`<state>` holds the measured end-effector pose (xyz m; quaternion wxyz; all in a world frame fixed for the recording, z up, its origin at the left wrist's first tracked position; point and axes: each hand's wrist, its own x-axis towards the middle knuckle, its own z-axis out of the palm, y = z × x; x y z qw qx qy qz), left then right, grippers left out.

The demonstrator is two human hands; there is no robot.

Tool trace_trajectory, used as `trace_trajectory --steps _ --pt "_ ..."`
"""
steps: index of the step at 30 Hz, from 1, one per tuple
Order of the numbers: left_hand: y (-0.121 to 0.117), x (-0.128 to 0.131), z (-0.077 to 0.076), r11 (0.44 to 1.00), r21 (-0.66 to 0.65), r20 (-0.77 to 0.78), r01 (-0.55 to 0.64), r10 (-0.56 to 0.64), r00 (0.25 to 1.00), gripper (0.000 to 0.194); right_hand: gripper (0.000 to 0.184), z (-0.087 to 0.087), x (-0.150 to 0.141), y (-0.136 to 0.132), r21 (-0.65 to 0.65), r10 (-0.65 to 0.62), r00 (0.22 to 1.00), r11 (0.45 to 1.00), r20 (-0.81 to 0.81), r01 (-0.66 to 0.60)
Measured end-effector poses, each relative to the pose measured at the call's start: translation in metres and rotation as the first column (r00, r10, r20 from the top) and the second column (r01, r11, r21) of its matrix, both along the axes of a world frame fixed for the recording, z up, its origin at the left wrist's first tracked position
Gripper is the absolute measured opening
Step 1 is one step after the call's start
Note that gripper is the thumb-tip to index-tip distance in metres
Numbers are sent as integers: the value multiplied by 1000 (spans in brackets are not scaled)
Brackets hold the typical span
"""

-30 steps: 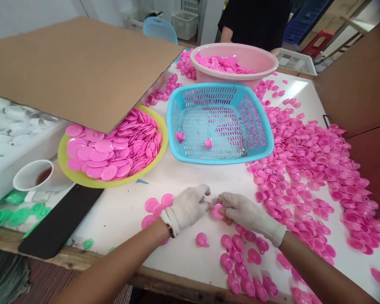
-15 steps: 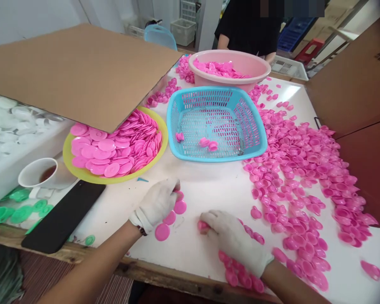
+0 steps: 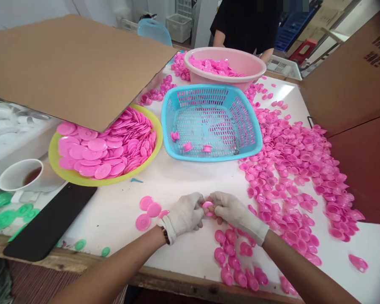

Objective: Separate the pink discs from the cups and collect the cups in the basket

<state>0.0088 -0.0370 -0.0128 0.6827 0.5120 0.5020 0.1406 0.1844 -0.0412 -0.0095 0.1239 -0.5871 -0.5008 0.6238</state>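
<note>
My gloved left hand (image 3: 185, 215) and gloved right hand (image 3: 236, 213) meet above the white table, fingertips pinched around a small pink plastic piece (image 3: 207, 207). A round pink face of it shows between them; the rest is hidden by fingers. Beside my left wrist lie several flat pink discs (image 3: 143, 222). Under my right forearm is a loose cluster of small pink cups (image 3: 240, 278). Beyond the hands, a blue plastic basket (image 3: 211, 158) holds three pink spool-shaped pieces (image 3: 187, 146).
A yellow bowl (image 3: 55, 169) of pink discs stands left, under a cardboard sheet (image 3: 72, 67). Near it are a cup of dark liquid (image 3: 20, 175) and a black phone-like slab (image 3: 50, 223). Pink cups (image 3: 291, 156) heap at right. A person (image 3: 245, 27) is behind a pink basin (image 3: 224, 79).
My hands have come together; the left moved right from the discs, the right lifted from the cups. The view shifted slightly. Pink pieces in the basket now lie more apart.
</note>
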Motion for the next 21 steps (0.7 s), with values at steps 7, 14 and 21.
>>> trace_trajectory --steps 7,14,21 --pt "10 7 -17 990 -138 61 7 1 998 14 32 -4 -4 10 -304 -107 967 952 -230 33" --pt "19 5 -12 993 -55 -2 106 -107 994 22 29 -1 -2 17 -339 -83 969 941 -232 -1" --pt "20 10 -1 979 98 -143 177 -162 976 14 28 -6 1 9 -270 -90 966 963 -243 21"
